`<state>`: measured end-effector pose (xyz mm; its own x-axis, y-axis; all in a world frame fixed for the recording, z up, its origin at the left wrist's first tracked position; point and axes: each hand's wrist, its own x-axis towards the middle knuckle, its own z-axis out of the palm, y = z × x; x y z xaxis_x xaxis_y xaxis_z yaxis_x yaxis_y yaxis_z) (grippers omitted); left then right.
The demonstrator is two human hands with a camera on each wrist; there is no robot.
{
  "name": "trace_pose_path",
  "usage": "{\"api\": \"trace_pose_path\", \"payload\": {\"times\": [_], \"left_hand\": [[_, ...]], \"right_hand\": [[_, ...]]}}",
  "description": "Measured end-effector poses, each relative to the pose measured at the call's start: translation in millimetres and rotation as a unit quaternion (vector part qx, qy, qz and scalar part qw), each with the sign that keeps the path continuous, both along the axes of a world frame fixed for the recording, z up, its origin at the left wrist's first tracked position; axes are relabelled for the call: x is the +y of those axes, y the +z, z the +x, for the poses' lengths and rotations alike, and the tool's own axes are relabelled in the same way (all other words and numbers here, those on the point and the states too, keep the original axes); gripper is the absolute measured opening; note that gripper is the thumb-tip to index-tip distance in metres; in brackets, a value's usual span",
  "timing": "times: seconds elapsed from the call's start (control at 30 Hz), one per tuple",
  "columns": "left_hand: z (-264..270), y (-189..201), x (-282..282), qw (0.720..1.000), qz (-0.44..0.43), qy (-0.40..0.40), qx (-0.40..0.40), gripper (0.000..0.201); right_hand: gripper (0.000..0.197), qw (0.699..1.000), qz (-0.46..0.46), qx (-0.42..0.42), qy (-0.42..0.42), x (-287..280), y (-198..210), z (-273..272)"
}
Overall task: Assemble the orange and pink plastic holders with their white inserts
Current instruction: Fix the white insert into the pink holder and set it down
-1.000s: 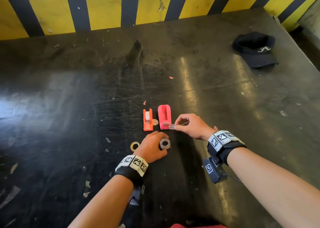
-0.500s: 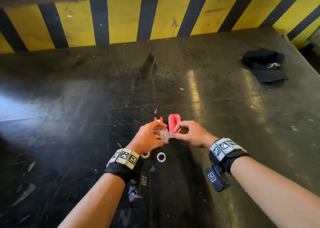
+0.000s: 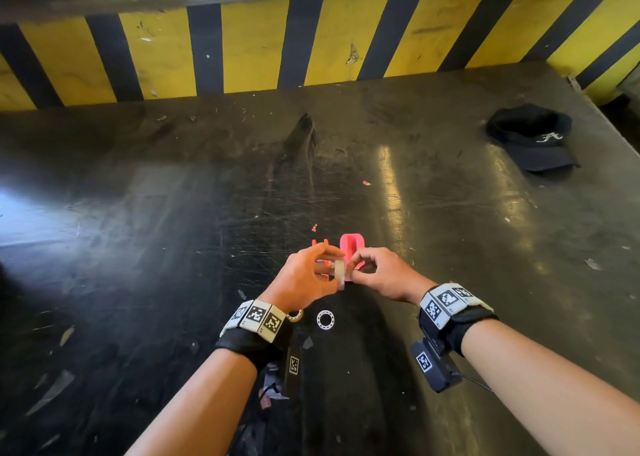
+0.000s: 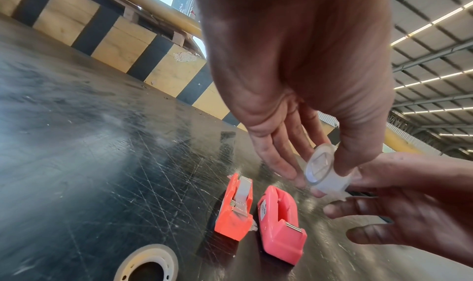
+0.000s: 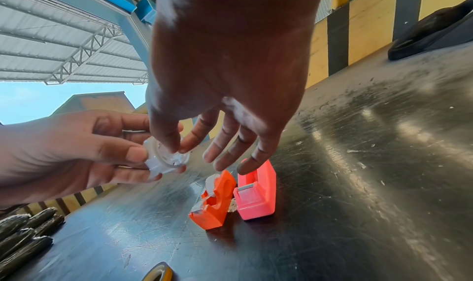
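The orange holder (image 4: pixel 234 210) and the pink holder (image 4: pixel 280 224) lie side by side on the dark table; the orange one has a white roll in it, the pink one's slot is bare. My left hand (image 3: pixel 334 268) grips a small whitish tape roll (image 3: pixel 340 271) just above them, thumb on its rim (image 4: pixel 323 171). My right hand (image 3: pixel 353 270) meets it from the right, thumb and forefinger pinching a small clear hub at the roll's centre (image 5: pixel 166 160); its other fingers are spread above the pink holder (image 5: pixel 256 194).
A white toothed ring (image 3: pixel 325 319) and a tan ring (image 3: pixel 295 315) lie on the table near my left wrist. A black cap (image 3: pixel 533 140) sits at the far right. A yellow and black striped wall (image 3: pixel 256 47) closes the back edge.
My left hand lifted the roll off the table and brought it up to my right hand. A white ring now lies where the roll was. The head view tilted upward.
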<state>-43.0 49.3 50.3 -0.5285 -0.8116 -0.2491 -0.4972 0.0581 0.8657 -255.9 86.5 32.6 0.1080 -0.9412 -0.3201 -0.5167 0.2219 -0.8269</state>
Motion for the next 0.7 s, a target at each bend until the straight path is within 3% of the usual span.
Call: {"api": "trace_pose_path", "payload": {"times": [0.17,0.27,0.33,0.43,0.5,0.6,0.7], "left_hand": [[-1.9,-4.4,-3.7,1.000,-0.001,0.004,-0.009,0.056],[-2.2,-8.0,-7.9,1.000,0.000,0.007,-0.019,0.056],[-3.4,-10.3,-13.1,1.000,-0.002,0.007,-0.028,0.055],[-6.4,-11.9,-24.6,0.999,-0.012,0.002,-0.046,0.052],[-8.5,-11.6,-34.0,0.997,-0.031,-0.008,-0.064,0.051],[-12.2,-9.9,-46.4,0.995,-0.054,-0.024,-0.085,0.049],[-15.7,-11.4,-54.6,0.991,-0.076,-0.036,-0.103,0.045]], "right_hand": [[0.005,1.000,0.002,-0.014,0.001,0.4,-3.2,-5.3],[0.016,0.999,-0.008,0.006,-0.033,-3.6,-13.1,-12.3],[0.035,0.999,0.001,0.037,-0.038,-9.1,-19.8,-18.7],[0.096,0.988,0.039,0.145,0.030,-22.7,-30.8,-26.3],[0.125,0.973,0.056,0.211,0.077,-33.3,-39.6,-27.5],[0.141,0.959,0.051,0.256,0.107,-46.8,-56.3,-24.8],[0.137,0.961,0.037,0.256,0.101,-54.0,-69.8,-23.6]]}}
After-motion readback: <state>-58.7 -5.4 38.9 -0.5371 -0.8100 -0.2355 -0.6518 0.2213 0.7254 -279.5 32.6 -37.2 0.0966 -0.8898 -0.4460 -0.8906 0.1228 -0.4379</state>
